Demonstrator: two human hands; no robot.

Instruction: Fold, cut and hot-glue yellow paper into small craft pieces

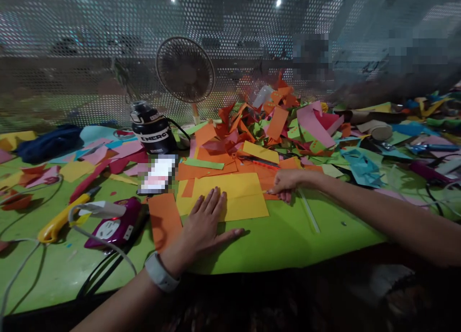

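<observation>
A yellow sheet of paper (245, 193) lies on the green tabletop, with orange sheets beneath and behind it. My left hand (207, 219) rests palm down on its lower left part, fingers spread, a watch with a pale band on the wrist. At the sheet's right edge is my right hand (286, 182), its fingers curled together; whatever they may hold is hidden. A clear narrow strip (309, 211) extends on the table just below that hand. Left of the yellow sheet lies an orange sheet (165, 220), close to my left wrist.
A phone (158, 174), black bottle (153, 130) and fan (185, 70) stand or lie beyond the hands. On the left are a purple power socket (117, 226), cables and a yellow-handled tool (59, 221). Heaped coloured paper (252, 125) covers the back; the table's front edge is near.
</observation>
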